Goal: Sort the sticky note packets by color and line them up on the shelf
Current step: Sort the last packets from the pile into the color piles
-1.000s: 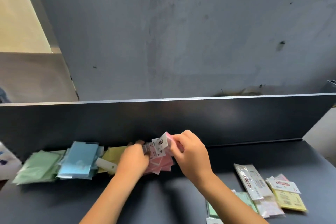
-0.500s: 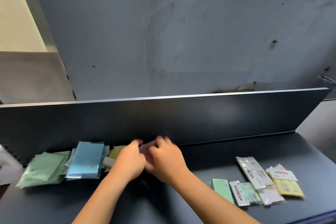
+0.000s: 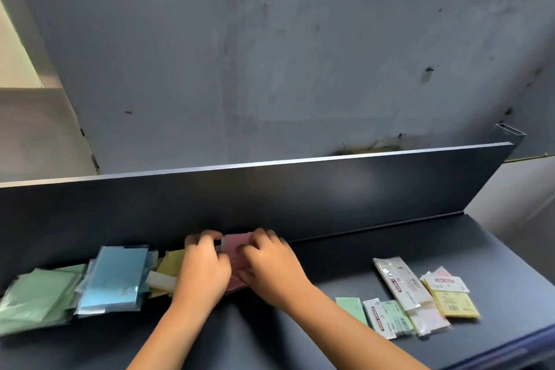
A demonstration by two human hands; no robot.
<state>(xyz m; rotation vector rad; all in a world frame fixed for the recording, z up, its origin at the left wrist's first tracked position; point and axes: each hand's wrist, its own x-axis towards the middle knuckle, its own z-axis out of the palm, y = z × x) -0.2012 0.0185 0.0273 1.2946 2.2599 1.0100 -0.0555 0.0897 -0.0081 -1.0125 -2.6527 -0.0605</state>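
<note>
A pile of pink sticky note packets [image 3: 235, 249] lies against the back panel of the dark shelf [image 3: 345, 267]. My left hand [image 3: 202, 267] grips its left side and my right hand [image 3: 270, 261] its right side, covering most of the pile. To the left lie a yellow pile [image 3: 171, 263], a blue pile [image 3: 115, 278] and a green pile [image 3: 37, 297]. At the right front lie unsorted packets: green ones [image 3: 387, 318], a clear long one [image 3: 401, 282] and a yellow one [image 3: 455, 303] with a pink one behind it.
The upright back panel [image 3: 330, 198] runs the whole width of the shelf. Behind it rises a grey stained wall [image 3: 285, 54]. The shelf's front edge [image 3: 510, 348] and right end are close to the unsorted packets.
My right hand brought a pink packet down onto the pink pile, and both hands now press around the pile. The camera view shifted left, so the unsorted packets sit further right.
</note>
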